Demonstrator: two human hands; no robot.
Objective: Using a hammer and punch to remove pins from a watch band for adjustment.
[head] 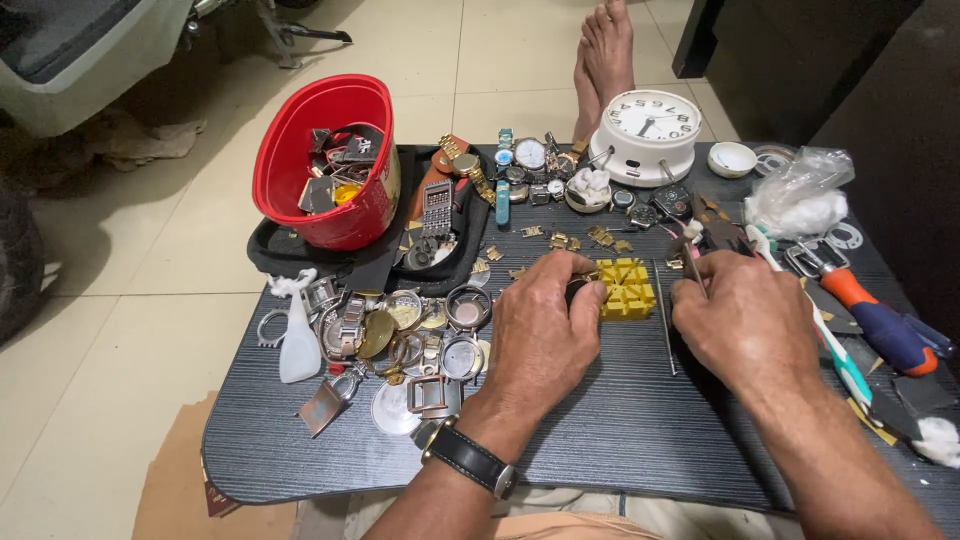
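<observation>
My left hand (545, 330) rests on the dark table (620, 420), fingers curled around a small dark watch part pressed against a yellow slotted holder block (628, 288). A black-strapped wristwatch (470, 460) is on that wrist. My right hand (745, 320) is just right of the block and pinches a thin metal tool (692, 268) that points up and back. A thin metal rod (664, 320) lies between the two hands. Small gold bracelet links (565, 240) are scattered behind the block.
A red tub (325, 165) of parts stands on a black tray (275, 250) at the back left. Watch cases and rings (410, 340) are piled at left, next to a white bottle (298, 340). A white alarm clock (645, 135), a plastic bag (805, 190) and an orange-handled tool (870, 315) are at right. Someone's bare feet (605, 55) are beyond.
</observation>
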